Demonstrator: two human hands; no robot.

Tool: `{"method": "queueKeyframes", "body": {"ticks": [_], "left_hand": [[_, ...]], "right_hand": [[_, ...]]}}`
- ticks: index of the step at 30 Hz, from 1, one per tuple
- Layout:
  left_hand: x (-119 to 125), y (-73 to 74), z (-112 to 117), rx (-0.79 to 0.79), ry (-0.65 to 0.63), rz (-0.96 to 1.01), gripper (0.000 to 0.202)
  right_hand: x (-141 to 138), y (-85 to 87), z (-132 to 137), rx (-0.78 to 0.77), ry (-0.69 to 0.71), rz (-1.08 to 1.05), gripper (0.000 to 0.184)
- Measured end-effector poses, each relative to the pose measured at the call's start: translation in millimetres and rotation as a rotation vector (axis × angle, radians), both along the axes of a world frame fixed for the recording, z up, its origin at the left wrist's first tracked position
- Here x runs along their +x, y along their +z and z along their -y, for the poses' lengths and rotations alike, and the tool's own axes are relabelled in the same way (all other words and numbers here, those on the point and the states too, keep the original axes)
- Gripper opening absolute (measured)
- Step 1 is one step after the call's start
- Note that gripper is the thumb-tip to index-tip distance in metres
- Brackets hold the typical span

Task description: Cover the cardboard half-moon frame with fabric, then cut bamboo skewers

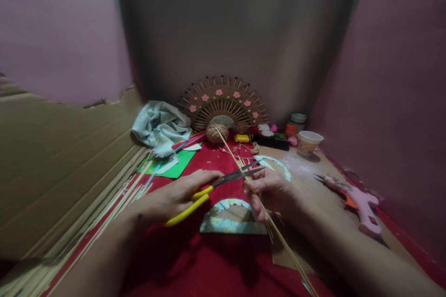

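Head view: the left hand point(177, 193) grips the yellow-handled scissors point(216, 185), fingers closed around the handles, blades parted and pointing right across the bamboo sticks point(244, 167). The right hand point(270, 192) is closed around the bundle of sticks, pinching it just below the blades; the sticks run from the ball of twine point(216, 133) down past the wrist toward the lower edge of the frame.

Risk, as a judgement: the blades sit very close to the right-hand fingertips point(251, 189), so a closing cut could nip a finger. The bundle is thin and loosely gathered; a cut may splay the sticks, or send trimmed ends flying over the red cloth point(216, 260). Light is poor, which hinders blade alignment.

Pose: both forearms enter from the bottom edge and converge at centre. The left wrist lies low, palm down; the right hand is turned inward, knuckles up. A curved paper arch point(228, 222) lies directly beneath the hands. A pink glue gun point(358, 202) rests well apart to the right.
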State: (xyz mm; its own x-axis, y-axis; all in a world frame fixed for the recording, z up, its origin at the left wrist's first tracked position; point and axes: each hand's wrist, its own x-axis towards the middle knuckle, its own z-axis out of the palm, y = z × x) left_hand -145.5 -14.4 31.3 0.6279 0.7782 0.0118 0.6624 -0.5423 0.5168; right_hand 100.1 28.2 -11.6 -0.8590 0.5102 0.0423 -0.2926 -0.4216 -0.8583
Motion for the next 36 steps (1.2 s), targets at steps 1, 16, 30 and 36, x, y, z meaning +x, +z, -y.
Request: {"method": "queueKeyframes", "body": {"ticks": [1, 16, 30, 36], "left_hand": [[1.4, 0.9, 0.7, -0.008, -0.005, -0.001, 0.047], [12.9, -13.2, 4.4, 0.044, 0.009, 0.028, 0.021], [9.2, -28.3, -4.0, 0.072, 0.061, -0.023, 0.026], [15.5, -22.3, -1.8, 0.037, 0.086, -0.009, 0.014]], "right_hand": [[0.0, 0.2, 0.0, 0.000, 0.003, -0.002, 0.022], [-4.2, -2.3, 3.4, -0.004, 0.025, -0.047, 0.018], [2.5, 6.4, -3.4, 0.042, -0.072, 0.045, 0.016], [0.4, 8.4, -4.4, 0.007, -0.080, 0.127, 0.017]]}}
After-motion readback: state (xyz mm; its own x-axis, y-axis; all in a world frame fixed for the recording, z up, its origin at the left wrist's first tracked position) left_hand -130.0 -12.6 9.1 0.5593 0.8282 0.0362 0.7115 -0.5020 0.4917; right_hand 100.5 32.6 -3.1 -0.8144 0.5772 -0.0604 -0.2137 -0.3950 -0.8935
